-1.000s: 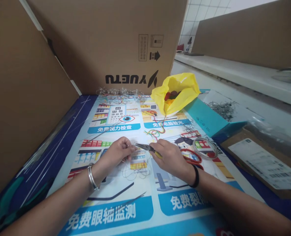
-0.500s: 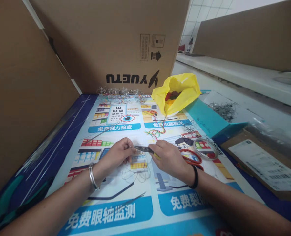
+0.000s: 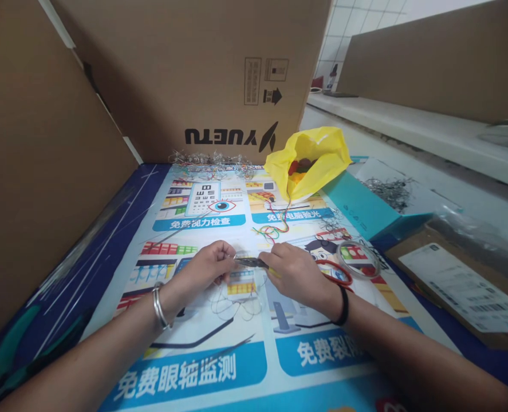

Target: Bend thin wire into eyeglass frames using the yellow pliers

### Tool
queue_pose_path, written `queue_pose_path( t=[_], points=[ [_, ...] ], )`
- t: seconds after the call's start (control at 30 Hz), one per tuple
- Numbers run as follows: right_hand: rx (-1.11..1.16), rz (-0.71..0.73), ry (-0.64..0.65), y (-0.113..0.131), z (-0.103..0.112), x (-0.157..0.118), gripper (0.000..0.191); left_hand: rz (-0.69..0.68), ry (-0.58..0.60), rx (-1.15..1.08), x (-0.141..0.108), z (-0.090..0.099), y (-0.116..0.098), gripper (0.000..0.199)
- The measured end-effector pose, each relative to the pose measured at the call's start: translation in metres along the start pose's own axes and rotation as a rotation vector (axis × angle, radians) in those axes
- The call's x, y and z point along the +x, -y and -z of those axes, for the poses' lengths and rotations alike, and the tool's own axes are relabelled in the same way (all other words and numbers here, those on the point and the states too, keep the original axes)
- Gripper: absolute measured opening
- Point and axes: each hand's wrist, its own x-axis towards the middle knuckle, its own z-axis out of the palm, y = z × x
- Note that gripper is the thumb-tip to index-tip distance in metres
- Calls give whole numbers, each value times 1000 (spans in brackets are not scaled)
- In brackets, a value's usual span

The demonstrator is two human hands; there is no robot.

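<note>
My right hand [image 3: 294, 277] is wrapped round a pair of needle-nose pliers [image 3: 252, 262] with yellow handles, whose dark jaws point left. At the jaw tips, my left hand [image 3: 214, 263] has thumb and forefinger pinched on a thin wire, mostly hidden by the fingers. Fine loops of wire [image 3: 240, 306] lie just below the hands on the printed sheet [image 3: 219, 389]. Colored threads [image 3: 273, 230] trail beyond the right hand from a yellow bag [image 3: 309, 163].
A clear round coil [image 3: 359, 258] and a red-handled tool [image 3: 339, 274] lie right of my right hand. Tangled wire [image 3: 213, 163] sits by the cardboard wall [image 3: 150, 74]. Green-handled pliers [image 3: 15, 349] are at lower left; a teal box [image 3: 367, 209] and a labeled carton [image 3: 464, 286] stand right.
The pliers have turned and dipped slightly, with the tips still at my left fingertips. Both hands stay almost in place and keep their grips.
</note>
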Motion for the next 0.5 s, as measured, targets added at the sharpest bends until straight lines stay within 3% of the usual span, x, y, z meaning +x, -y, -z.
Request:
queue_pose_path(
  t=[0.3, 0.5],
  points=[
    [93, -23, -31, -2, -4, -1, 21, 28, 3, -7, -2, -1, -5, 20],
    [246, -98, -25, -4, -8, 0, 17, 35, 113, 41, -3, 3, -4, 23]
  ],
)
